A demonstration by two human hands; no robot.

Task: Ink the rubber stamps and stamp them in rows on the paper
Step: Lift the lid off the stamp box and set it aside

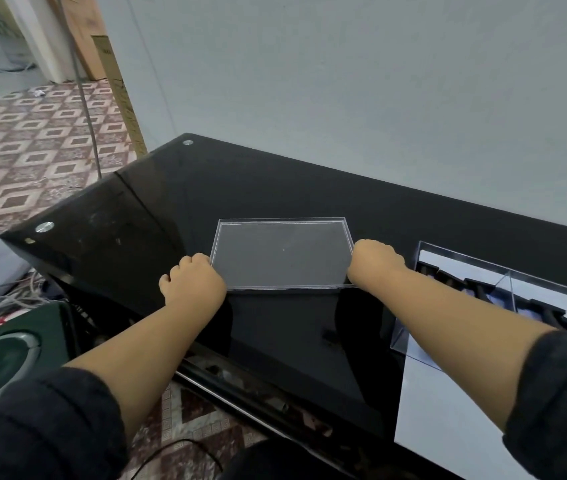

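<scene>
Both hands, the left hand (194,278) and the right hand (375,261), had their grip clamped on the clear lid (280,252) mid-tabletop (157,209), best set down level, the stamps (476,285) and paper (448,393) waiting at the right edge.

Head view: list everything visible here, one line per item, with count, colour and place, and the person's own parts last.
clear lid: 1, transparent, flat on table centre, held at both short sides
table: 1, glossy black glass, fills the middle
clear box: 1, transparent, right on the table, standing on the paper
rubber stamps: several, black, in a row inside the box; exact count unclear
paper: 1 sheet, white, right near edge
speaker: 1, dark green, floor at left
cables: a bundle, grey and white, floor at left
left hand: 1, grips the lid's left edge
right hand: 1, grips the lid's right edge
</scene>
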